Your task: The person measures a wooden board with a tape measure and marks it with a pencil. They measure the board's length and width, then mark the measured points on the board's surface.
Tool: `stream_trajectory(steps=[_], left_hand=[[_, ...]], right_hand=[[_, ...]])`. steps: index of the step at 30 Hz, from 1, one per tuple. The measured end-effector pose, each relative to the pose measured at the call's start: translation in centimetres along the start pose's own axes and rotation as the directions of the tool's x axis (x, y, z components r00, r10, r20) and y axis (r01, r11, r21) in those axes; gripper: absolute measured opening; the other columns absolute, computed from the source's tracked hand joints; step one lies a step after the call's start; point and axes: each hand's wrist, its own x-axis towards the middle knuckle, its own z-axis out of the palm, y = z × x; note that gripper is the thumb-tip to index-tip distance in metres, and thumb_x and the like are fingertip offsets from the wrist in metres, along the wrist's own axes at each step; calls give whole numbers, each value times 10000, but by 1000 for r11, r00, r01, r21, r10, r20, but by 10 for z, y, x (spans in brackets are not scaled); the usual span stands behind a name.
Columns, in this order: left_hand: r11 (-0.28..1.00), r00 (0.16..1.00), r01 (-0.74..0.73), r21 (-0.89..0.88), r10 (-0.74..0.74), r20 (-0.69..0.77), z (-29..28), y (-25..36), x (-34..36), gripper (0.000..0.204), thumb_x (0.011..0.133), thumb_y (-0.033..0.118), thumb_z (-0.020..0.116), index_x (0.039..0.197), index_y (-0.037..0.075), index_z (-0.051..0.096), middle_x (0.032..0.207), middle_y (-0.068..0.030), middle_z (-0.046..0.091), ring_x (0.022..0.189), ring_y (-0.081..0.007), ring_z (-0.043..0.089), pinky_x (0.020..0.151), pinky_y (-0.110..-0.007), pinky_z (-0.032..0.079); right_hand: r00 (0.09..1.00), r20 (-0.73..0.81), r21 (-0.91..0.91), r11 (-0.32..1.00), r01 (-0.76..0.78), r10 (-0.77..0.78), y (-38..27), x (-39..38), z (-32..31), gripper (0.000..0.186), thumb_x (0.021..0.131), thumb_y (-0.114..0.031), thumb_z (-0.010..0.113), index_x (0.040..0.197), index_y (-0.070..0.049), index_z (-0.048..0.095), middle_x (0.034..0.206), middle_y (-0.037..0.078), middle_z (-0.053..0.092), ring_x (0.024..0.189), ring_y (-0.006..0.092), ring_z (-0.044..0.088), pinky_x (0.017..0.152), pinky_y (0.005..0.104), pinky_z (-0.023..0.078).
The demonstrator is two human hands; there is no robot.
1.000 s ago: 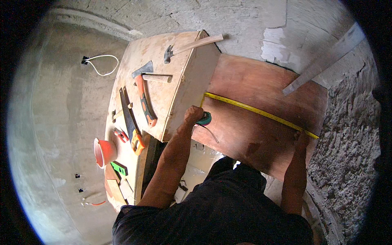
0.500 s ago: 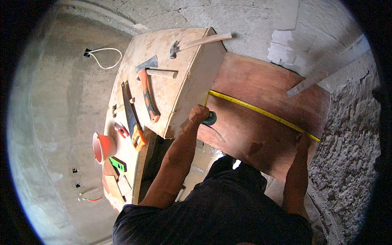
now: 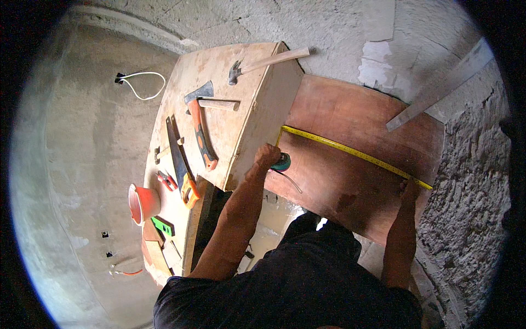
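Observation:
A yellow tape measure blade (image 3: 350, 150) stretches across a reddish-brown plywood sheet (image 3: 323, 178), from its left side to near its right edge. My left hand (image 3: 267, 156) is closed around the green and black tape measure case (image 3: 282, 162), beside the wooden box's side. From there the blade rises a short way and bends over to the right; a dark wrist strap hangs from the case. At the other end, my right hand (image 3: 408, 190) grips the blade near its tip, fingers pressed together and partly hidden in shadow.
On the pale wooden box (image 3: 181, 66) at left lie a claw hammer (image 3: 234, 71), an axe (image 3: 198, 120), a handsaw (image 3: 178, 159), red pliers (image 3: 167, 180), a red bucket (image 3: 145, 204) and a green level (image 3: 163, 225). A metal straightedge (image 3: 438, 88) overhangs the sheet's far right; rough wall (image 3: 471, 197) borders it.
The view has shifted slightly, so the box and tools appear a little lower and further right. Both hands keep their places on the tape measure, and its blade stays stretched out.

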Motion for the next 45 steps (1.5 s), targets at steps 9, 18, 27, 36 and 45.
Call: stream_trajectory(steps=[9,18,27,36,45], left_hand=[[942,989,122,-313,-140,-38,44,-20,30,435,926,309,536,1136,-23,721,1198,-294,695,1153,-444,674,992,-508,537],[964,993,105,-244,-115,-27,24,-12,20,428,955,304,505,1142,-24,709,1197,-281,694,1139,-441,680,977,-503,547],[982,993,119,-144,-115,36,-15,3,-3,414,969,273,499,1165,-35,695,1224,-278,683,1164,-425,675,989,-502,545],[983,995,-65,169,51,86,-19,7,1,410,980,291,530,1175,-25,706,1220,-269,690,1182,-435,668,990,-508,547],[997,982,74,-17,-70,173,-21,-3,12,376,974,284,543,1149,21,745,1250,-237,694,1222,-403,656,1014,-502,536]], right_hand=[[991,-14,16,991,-132,132,-5,-1,-2,230,1004,-270,660,921,-75,571,698,55,580,478,165,506,406,329,351],[991,-31,-117,984,-133,130,-6,-5,3,205,1001,-281,670,1043,-106,571,729,23,584,503,146,523,404,290,397],[991,-101,-63,993,-99,93,-16,-12,9,231,979,-262,707,1093,-99,589,813,30,600,699,147,616,510,294,507],[994,-56,-87,992,-95,90,-17,-17,5,252,975,-313,703,999,-71,637,761,42,625,604,149,590,526,305,477],[997,70,-88,996,-8,14,-16,-28,6,265,1012,-318,638,957,-59,645,716,49,623,576,154,589,498,307,478]])
